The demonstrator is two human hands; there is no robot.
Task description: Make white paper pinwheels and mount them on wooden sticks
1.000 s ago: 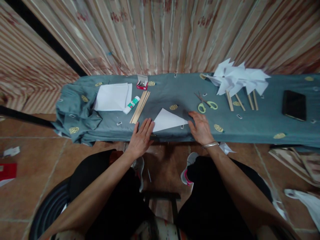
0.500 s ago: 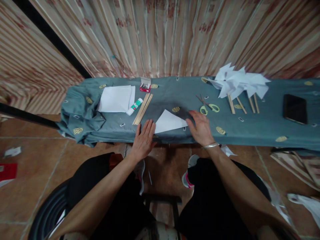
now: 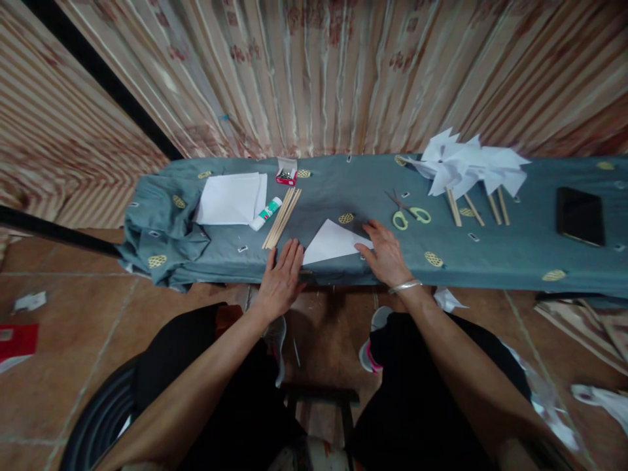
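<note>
A white paper folded into a triangle [image 3: 331, 243] lies near the front edge of a narrow table covered in grey-blue cloth [image 3: 343, 190]. My left hand [image 3: 283, 277] lies flat with fingers stretched out, its fingertips at the triangle's left corner. My right hand [image 3: 385, 252] rests on the cloth at the triangle's right corner, fingers spread, thumb touching the paper's edge. Neither hand grips anything.
Left of the triangle lie wooden sticks [image 3: 281, 209], a glue stick [image 3: 265, 214], a stack of white paper [image 3: 229, 198] and a small red box of pins [image 3: 285, 174]. To the right are green-handled scissors [image 3: 409, 214], several paper pinwheels [image 3: 466, 167] and a black phone [image 3: 579, 214].
My right hand has slid a little left along the triangle's right corner. My left hand stays flat at the left corner. The view has shifted slightly.
</note>
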